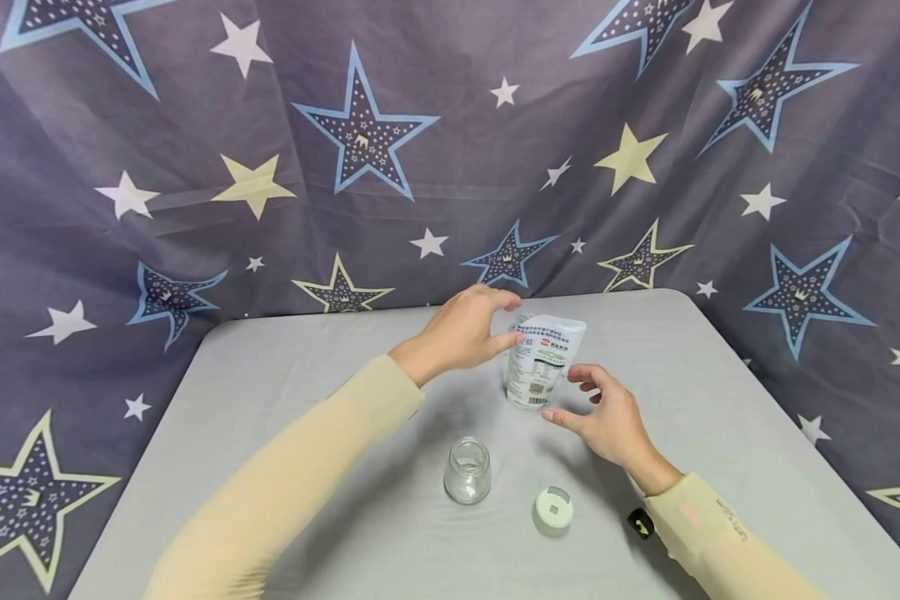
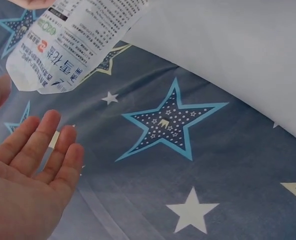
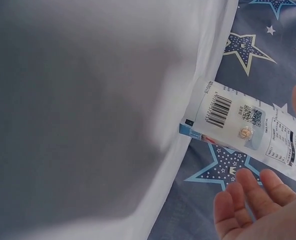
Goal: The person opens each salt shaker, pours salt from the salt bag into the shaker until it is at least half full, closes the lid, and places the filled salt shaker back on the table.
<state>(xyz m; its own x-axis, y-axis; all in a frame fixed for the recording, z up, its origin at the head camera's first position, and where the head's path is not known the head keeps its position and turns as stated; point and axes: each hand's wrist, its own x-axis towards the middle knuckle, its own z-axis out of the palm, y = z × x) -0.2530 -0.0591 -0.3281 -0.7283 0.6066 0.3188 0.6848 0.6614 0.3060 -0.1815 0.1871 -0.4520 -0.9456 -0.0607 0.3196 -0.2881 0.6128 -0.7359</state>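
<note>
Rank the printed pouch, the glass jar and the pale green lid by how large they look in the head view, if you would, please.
1. Printed pouch, clearly the largest
2. Glass jar
3. Pale green lid, the smallest, shorter and slightly narrower than the jar

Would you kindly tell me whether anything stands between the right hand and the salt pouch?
Nothing visible does: in the head view, the right hand is close beside the salt pouch, with no object between them. The glass jar and the pale green lid sit nearer the camera, off that path.
</note>
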